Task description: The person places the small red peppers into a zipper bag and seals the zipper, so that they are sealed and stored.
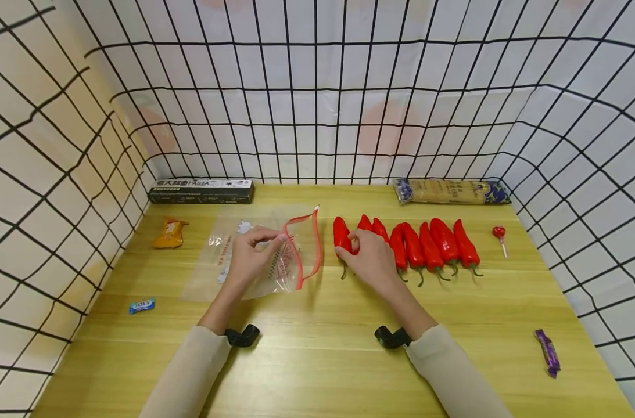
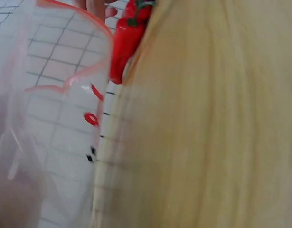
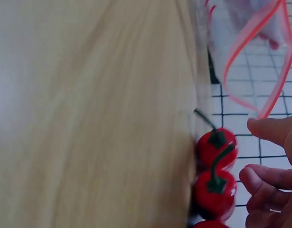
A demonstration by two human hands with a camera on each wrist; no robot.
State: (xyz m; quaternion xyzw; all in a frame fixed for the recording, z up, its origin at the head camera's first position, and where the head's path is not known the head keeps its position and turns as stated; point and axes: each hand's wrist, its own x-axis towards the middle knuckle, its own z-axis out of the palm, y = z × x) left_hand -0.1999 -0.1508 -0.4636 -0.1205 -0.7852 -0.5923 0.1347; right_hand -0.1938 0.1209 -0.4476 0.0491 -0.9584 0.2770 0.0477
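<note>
My left hand (image 1: 251, 252) pinches the upper side of a clear zip bag (image 1: 309, 249) near its red-edged mouth, which gapes toward the right. In the left wrist view the bag's plastic (image 2: 55, 118) covers much of the hand. Several red peppers (image 1: 432, 247) lie in a row with their stems toward me. My right hand (image 1: 372, 255) is over the row's left end, thumb and index finger beside the leftmost pepper (image 1: 340, 232). Seen from the right wrist, its fingers (image 3: 274, 175) are apart and relaxed above the stemmed peppers (image 3: 214, 190), with nothing between them.
A dark pasta box (image 1: 202, 191) and a noodle packet (image 1: 453, 191) lie along the back. On the left are an orange snack packet (image 1: 169, 233) and a blue candy (image 1: 142, 306). To the right are a lollipop (image 1: 499, 232) and a purple-wrapped candy (image 1: 548, 353). Grid-patterned walls surround the table.
</note>
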